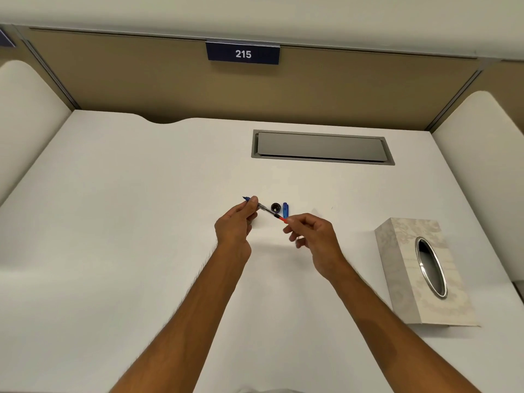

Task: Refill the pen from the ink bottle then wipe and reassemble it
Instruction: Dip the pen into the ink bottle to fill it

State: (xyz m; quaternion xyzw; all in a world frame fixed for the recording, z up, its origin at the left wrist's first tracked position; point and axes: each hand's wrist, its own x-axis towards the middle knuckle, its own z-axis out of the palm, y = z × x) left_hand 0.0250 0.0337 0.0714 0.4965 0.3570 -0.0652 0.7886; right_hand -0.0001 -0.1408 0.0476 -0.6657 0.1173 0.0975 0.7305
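Pen (pixel 265 209): pinched at the front by the left hand (pixel 234 226), at the red end by the right hand (pixel 313 236).
Ink bottle (pixel 276 207): open, near the desk (pixel 141 222) middle.
Advice: the red end should be turned slowly, the pen kept level.

"215" on blue sign (pixel 243 53)

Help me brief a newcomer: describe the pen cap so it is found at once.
On the white desk, look nearer than the grey hatch, just beyond the right hand. The pen cap lies beside the small ink bottle: blue and elongated, where the bottle is dark and round.
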